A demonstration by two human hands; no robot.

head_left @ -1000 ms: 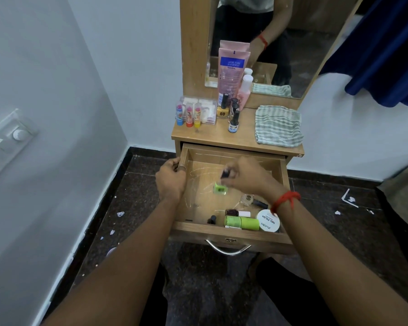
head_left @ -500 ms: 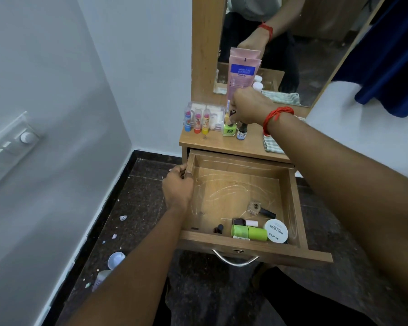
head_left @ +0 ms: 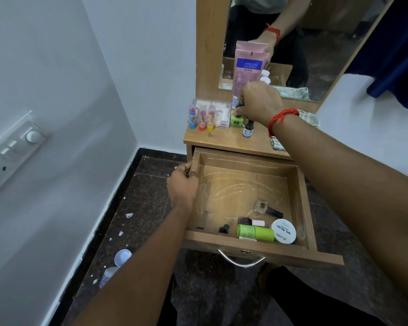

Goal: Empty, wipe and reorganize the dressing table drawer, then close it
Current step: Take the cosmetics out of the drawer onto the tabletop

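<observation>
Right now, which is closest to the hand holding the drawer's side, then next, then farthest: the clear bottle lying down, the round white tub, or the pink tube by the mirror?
Measured from the left hand:
1. Clear bottle, lying mid-drawer.
2. Round white tub, in the drawer's front right corner.
3. Pink tube, standing on the tabletop against the mirror.

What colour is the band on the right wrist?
Red, a thin wound thread band, clear in the head view.

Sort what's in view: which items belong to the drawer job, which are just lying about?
Job: drawer, green tube, round nail polish tub, clear bottle, green bottle under right hand, striped cloth.
Lying about: floor cup, wall switchboard.
</observation>
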